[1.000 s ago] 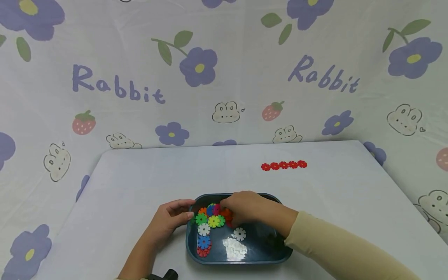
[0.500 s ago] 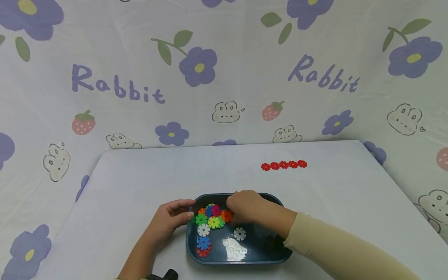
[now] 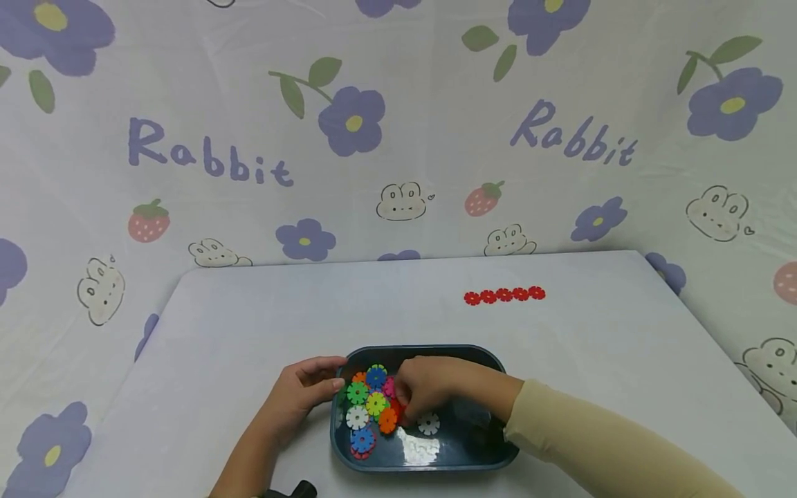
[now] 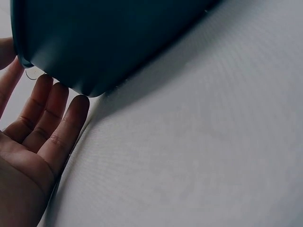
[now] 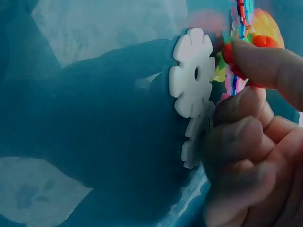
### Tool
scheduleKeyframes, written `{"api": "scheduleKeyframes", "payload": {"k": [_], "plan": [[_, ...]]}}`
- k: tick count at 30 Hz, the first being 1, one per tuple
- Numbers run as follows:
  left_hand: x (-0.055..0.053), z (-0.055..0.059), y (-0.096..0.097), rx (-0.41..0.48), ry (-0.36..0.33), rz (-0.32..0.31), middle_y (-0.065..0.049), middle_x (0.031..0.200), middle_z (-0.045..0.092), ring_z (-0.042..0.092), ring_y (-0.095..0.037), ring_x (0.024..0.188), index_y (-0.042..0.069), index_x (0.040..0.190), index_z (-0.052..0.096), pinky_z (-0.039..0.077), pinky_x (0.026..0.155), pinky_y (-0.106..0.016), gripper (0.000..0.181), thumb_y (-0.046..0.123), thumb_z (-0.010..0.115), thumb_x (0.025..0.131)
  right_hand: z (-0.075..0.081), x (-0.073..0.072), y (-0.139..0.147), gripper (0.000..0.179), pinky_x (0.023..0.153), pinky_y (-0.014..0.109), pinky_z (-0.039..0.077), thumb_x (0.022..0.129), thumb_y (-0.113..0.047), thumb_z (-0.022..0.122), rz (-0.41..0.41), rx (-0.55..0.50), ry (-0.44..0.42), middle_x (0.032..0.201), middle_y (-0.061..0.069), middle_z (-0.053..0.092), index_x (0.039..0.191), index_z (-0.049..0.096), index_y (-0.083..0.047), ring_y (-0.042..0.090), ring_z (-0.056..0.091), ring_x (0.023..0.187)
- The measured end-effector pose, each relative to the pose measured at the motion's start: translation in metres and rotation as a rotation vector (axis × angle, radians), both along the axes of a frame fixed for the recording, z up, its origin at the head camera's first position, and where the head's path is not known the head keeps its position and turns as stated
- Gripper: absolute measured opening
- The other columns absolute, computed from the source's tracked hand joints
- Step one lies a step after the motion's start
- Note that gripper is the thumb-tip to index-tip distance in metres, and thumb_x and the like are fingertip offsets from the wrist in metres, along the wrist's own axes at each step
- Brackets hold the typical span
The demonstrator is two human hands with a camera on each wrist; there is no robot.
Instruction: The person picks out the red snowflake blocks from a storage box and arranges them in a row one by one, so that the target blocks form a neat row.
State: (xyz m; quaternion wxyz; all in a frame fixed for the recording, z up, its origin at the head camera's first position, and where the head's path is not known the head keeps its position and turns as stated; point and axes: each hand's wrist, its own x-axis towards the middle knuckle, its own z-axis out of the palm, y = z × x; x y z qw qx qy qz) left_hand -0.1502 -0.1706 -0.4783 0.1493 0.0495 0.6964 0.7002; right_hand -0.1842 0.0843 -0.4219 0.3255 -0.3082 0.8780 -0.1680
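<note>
A dark teal tray [image 3: 457,461] holds several coloured plastic snowflake discs, mostly heaped at its left end. My left hand [image 3: 308,387] holds the tray's left end, thumb at the rim; in the left wrist view its other fingers [image 4: 71,118] lie against the outer wall. Inside the tray, my right hand [image 3: 429,384] pinches a red snowflake disc [image 5: 228,53] between thumb and index finger, partly hidden by them. Right by that hand are an orange disc [image 3: 387,420] and a white disc [image 3: 428,424]. Blue [image 3: 376,376], green [image 3: 358,392] and yellow discs [image 3: 376,403] lie farther left.
Beyond the tray, a row of several red snowflake discs [image 3: 504,295] lies on the white table [image 3: 280,311], towards the back right. A black object [image 3: 304,489] shows at the bottom edge near the left wrist. A patterned cloth [image 3: 429,124] hangs behind the table.
My right hand has moved slightly left and nearer in the tray, and now pinches a red disc. The orange disc has shifted nearer and left; neighbouring discs moved too. My left hand stays put.
</note>
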Motion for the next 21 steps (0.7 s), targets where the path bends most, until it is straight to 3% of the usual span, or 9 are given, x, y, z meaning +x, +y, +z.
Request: {"api": "scheduleKeyframes", "payload": {"k": [7,10,15,21], "plan": [[0.000,-0.001,-0.001,0.010,0.008,-0.008,-0.016,0.115,0.067,0.065,-0.017,0.098,-0.002,0.128,0.062,0.059,0.083,-0.031,0.044,0.014,0.073,0.088,0.001,-0.006,0.001,0.018,0.060,0.019,0.048,0.082,-0.014,0.077,0.050,-0.183,-0.057,0.070,-0.008,0.058,0.074,0.062,-0.017,0.006,0.052,0.064],[0.000,-0.002,-0.001,0.014,0.014,-0.013,-0.017,0.116,0.066,0.065,-0.018,0.098,-0.002,0.128,0.061,0.059,0.083,-0.031,0.044,0.014,0.072,0.089,0.000,-0.009,0.002,0.011,0.064,0.021,0.053,0.084,-0.011,0.076,0.043,-0.252,-0.081,0.074,-0.007,0.062,0.089,0.068,-0.017,0.007,0.058,0.066],[0.000,-0.002,-0.002,0.012,0.004,-0.015,-0.017,0.117,0.066,0.065,-0.017,0.099,-0.002,0.128,0.061,0.058,0.084,-0.031,0.044,0.014,0.072,0.089,0.000,-0.010,0.002,0.030,0.065,0.025,0.056,0.087,-0.004,0.072,0.020,-0.350,-0.148,0.075,0.000,0.067,0.115,0.071,-0.014,0.014,0.069,0.067],[-0.001,-0.001,-0.001,0.007,-0.004,-0.013,-0.017,0.117,0.066,0.064,-0.017,0.099,-0.001,0.129,0.061,0.058,0.084,-0.032,0.043,0.015,0.072,0.089,0.004,-0.012,0.002,0.025,0.071,0.024,0.058,0.091,-0.005,0.067,-0.023,-0.402,-0.147,0.091,0.001,0.074,0.115,0.073,-0.010,0.015,0.071,0.073]]}}
